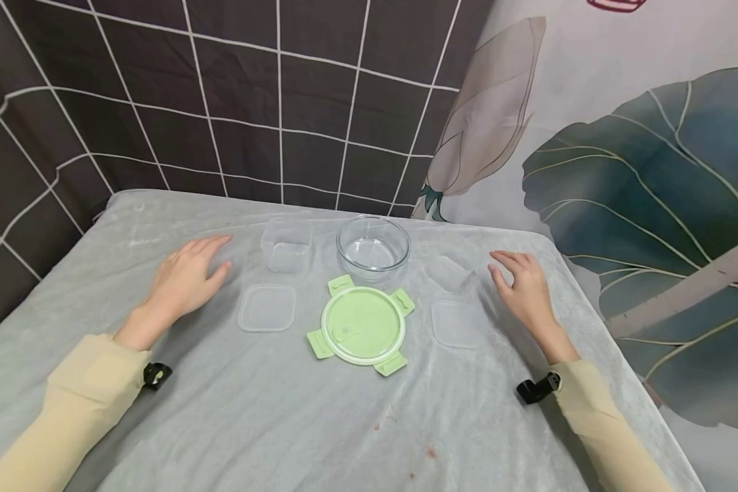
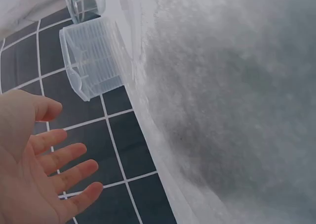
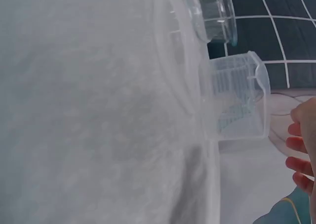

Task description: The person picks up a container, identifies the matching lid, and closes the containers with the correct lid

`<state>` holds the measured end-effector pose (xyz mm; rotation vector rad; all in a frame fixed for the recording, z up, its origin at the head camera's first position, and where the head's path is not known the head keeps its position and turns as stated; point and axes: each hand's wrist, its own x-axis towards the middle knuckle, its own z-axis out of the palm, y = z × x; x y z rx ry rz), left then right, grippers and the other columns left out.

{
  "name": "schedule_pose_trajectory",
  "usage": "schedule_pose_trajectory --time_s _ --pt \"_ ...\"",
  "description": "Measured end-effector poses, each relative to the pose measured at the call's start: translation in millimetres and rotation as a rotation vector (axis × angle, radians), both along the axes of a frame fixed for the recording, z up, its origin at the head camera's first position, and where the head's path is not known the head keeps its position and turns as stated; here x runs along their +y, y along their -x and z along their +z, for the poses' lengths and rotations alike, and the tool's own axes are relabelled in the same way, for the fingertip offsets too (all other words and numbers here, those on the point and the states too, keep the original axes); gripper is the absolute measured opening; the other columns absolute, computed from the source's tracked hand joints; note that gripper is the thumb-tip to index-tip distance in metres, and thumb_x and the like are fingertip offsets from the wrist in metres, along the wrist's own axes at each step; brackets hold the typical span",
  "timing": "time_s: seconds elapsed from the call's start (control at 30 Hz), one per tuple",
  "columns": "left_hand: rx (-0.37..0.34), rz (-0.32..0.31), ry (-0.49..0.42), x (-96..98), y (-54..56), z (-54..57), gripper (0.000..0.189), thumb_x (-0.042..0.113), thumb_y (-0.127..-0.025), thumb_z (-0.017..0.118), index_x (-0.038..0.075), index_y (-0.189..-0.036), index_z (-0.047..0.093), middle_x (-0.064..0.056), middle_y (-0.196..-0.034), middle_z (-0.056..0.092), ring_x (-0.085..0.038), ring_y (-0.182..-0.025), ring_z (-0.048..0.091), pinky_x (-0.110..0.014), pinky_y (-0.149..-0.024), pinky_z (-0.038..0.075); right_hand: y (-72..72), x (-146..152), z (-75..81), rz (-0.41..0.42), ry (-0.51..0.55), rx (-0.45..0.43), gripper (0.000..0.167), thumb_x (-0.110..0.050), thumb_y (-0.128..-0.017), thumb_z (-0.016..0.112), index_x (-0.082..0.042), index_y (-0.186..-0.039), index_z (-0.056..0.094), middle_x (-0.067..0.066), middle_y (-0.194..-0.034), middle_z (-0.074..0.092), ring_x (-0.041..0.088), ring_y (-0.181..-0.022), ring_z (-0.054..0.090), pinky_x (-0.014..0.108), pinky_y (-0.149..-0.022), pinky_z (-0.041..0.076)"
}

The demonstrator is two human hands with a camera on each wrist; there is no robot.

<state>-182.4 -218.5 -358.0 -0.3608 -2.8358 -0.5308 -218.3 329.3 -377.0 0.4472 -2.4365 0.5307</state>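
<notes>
My left hand (image 1: pixel 186 275) is held over the cloth with relaxed, spread fingers and nothing in them. Nearest to it are a clear square plastic container (image 1: pixel 288 247) and a flat translucent square lid (image 1: pixel 267 308). On the other side my right hand (image 1: pixel 525 287) hovers with loosely bent, unoccupied fingers, beside a second clear plastic container (image 1: pixel 449 273) and its neighbouring square lid (image 1: pixel 456 324). Between the hands stands a round glass bowl (image 1: pixel 373 247). In front of the bowl lies a round green lid (image 1: pixel 364 325), its locking flaps spread outward.
A grey cloth (image 1: pixel 234 410) covers the table, with a few small reddish spots toward the front. Behind the table hangs a dark curtain with a white grid (image 1: pixel 240 89). A leaf-patterned curtain (image 1: pixel 658 184) hangs at the right edge.
</notes>
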Motion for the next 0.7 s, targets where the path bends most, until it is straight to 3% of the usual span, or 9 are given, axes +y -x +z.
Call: schedule_pose_trajectory --time_s 0.27,0.47,0.7 --pt "-0.013 0.007 -0.038 2.8 4.7 2.4 0.048 0.022 -0.096 0.049 0.003 -0.140 0.045 -0.026 -0.140 0.048 -0.046 -0.129 0.041 -0.065 -0.100 0.036 4.7 -11.2 9.8 -0.025 0.050 0.073 0.022 -0.007 -0.085 0.070 0.000 -0.106 0.071 0.022 -0.102 0.069 0.038 -0.092 0.054 0.050 -0.078 0.043" --pt "0.008 0.004 -0.101 5.0 4.4 2.6 0.048 0.019 -0.094 0.052 0.001 -0.138 0.047 -0.026 -0.137 0.051 -0.046 -0.127 0.043 -0.064 -0.100 0.037 5.9 -24.4 14.9 -0.014 0.061 0.101 0.023 -0.011 -0.082 0.074 -0.002 -0.103 0.073 0.020 -0.092 0.069 0.034 -0.083 0.055 0.041 -0.070 0.042" --pt "0.002 0.010 -0.168 7.0 5.2 0.9 0.049 0.018 -0.093 0.053 -0.001 -0.138 0.047 -0.025 -0.133 0.053 -0.042 -0.117 0.051 -0.062 -0.092 0.041 5.6 -46.1 21.1 0.011 0.085 0.087 0.024 -0.012 -0.080 0.075 -0.005 -0.103 0.073 0.016 -0.094 0.070 0.031 -0.083 0.060 0.034 -0.067 0.044"
